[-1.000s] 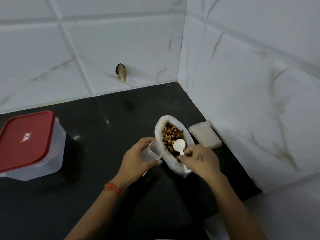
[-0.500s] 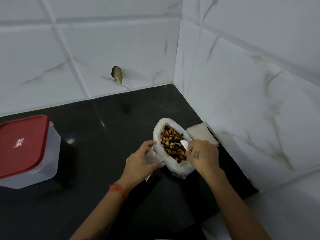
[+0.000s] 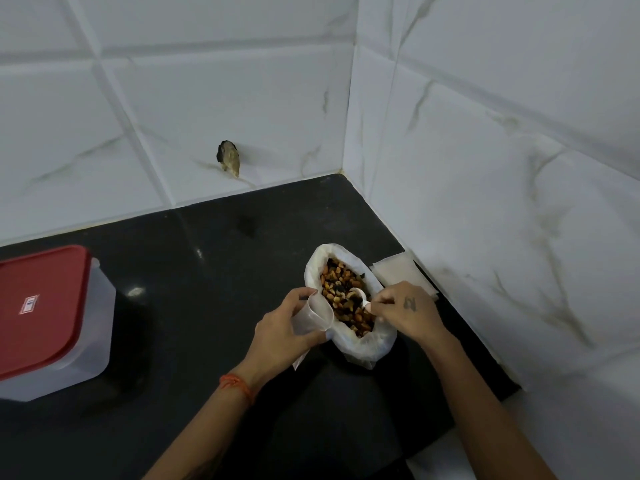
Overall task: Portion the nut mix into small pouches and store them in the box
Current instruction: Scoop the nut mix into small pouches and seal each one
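Spoon [image 3: 360,299] now dug into nut mix [image 3: 346,299], R hand [image 3: 408,311] pinching it; L hand [image 3: 287,323] grips pouch [image 3: 317,317].

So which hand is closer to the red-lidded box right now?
Left. The left hand holds a pouch mid-counter, nearer the box; the right hand is beyond the nut bag.

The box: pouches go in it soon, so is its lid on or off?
On. The red lid sits flat over the box, which stands apart from both hands.
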{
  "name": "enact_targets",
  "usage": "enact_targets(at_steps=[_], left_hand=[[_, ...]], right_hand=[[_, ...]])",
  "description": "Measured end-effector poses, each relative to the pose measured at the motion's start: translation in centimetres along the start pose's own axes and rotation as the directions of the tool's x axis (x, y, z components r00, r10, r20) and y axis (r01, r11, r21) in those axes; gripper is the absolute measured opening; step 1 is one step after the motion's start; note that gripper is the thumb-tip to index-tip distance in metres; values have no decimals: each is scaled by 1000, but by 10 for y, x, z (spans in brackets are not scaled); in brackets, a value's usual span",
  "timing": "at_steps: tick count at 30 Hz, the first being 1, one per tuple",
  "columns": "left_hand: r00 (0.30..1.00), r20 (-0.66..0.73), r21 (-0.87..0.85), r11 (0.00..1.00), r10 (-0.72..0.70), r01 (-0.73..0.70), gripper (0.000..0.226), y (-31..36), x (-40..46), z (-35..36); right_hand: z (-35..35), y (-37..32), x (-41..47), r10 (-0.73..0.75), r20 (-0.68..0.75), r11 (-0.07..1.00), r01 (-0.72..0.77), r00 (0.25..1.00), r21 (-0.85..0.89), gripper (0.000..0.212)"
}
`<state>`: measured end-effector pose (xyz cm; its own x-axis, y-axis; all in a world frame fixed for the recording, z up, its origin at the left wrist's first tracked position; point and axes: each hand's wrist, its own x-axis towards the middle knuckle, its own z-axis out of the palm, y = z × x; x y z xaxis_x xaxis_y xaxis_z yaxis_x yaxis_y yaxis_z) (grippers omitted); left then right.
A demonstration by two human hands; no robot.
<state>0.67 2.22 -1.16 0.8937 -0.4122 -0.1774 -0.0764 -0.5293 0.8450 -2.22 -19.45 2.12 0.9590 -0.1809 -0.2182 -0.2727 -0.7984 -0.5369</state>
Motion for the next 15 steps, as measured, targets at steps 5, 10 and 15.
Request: enact_targets(at_steps=[5,10,15], left_hand=[[1000,-1,3,1000,12,-12,66,1,0,-1],[996,-73,21,999,49,-48,64,1,-3,-7],[978,-166,19,992,124,-122,64,10,-1,-15]], right_hand=[[-1,2,7,77,88,981,-91,993,170,22],[-3,1,3,198,128,819,-236,972,523,12],[-11,0,-5,229,122,761,-256,966,596,13]])
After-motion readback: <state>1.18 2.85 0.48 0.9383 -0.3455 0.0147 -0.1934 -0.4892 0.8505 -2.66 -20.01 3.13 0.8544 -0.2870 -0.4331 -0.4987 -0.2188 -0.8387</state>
